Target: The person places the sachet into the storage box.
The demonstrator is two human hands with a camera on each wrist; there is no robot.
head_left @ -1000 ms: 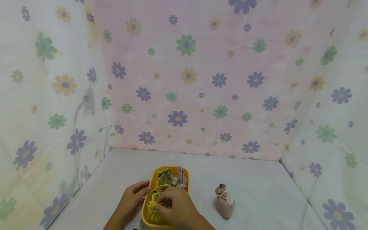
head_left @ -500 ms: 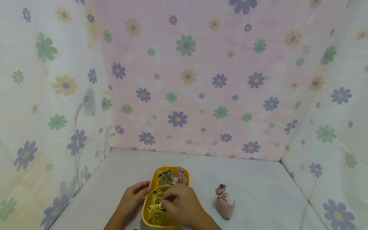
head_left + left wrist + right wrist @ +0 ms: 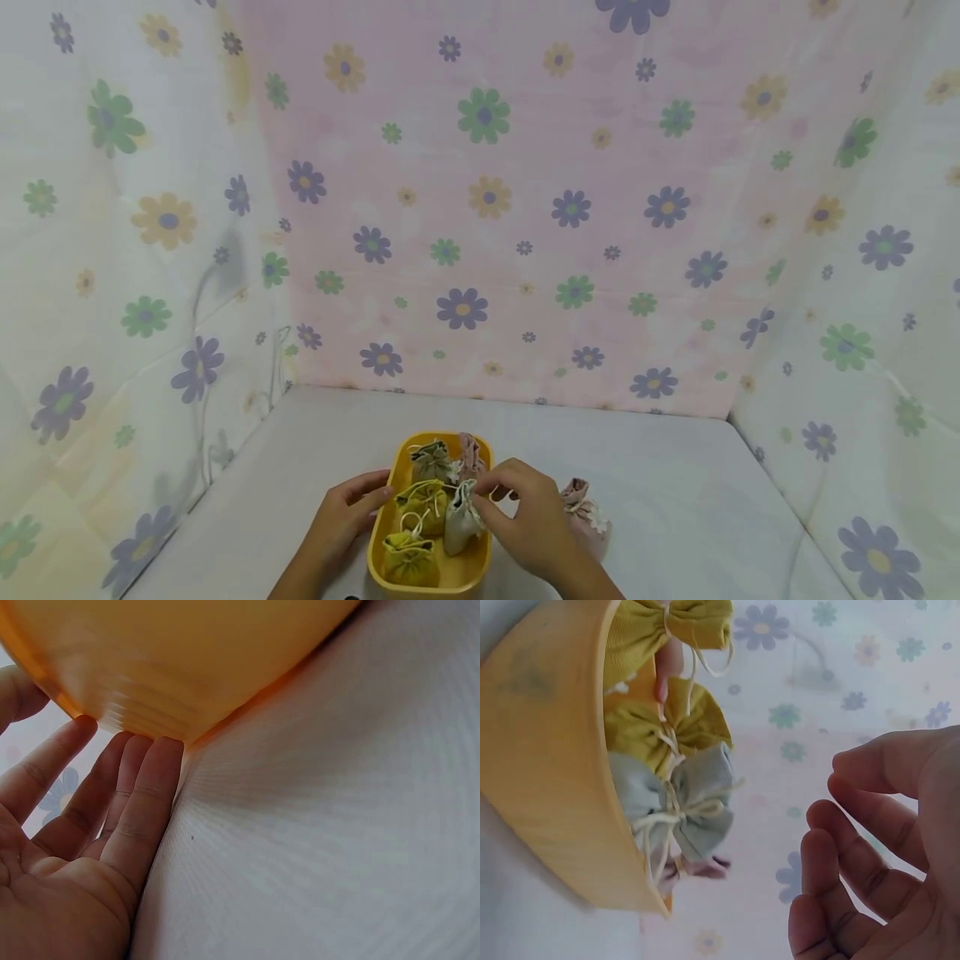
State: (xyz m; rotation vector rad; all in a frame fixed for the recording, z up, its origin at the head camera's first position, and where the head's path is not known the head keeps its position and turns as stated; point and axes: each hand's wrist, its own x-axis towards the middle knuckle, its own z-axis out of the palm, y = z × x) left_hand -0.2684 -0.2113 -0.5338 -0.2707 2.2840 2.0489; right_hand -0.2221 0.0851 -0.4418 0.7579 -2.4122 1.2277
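A yellow tray [image 3: 388, 533] sits on the white table near its front edge and holds several small drawstring pouches. Among them are two yellow-green pouches [image 3: 410, 557], an olive one [image 3: 431, 461], a pink one [image 3: 471, 454] and a pale grey pouch [image 3: 460, 527]. My left hand [image 3: 360, 500] rests with straight fingers [image 3: 142, 795] against the tray's left wall [image 3: 187, 660]. My right hand [image 3: 495, 498] hovers just right of the grey pouch [image 3: 697, 795]. Its fingers [image 3: 855, 825] are loosely curled and hold nothing.
Another pink pouch [image 3: 592, 521] lies on the table to the right of the tray, partly behind my right hand. Flowered cloth walls [image 3: 487, 208] close in the table at the back and on both sides.
My right hand has let go of the yellow-green pouch in the tray and moved right. The grey pouch now shows upright at the tray's right side. The left hand has stayed put.
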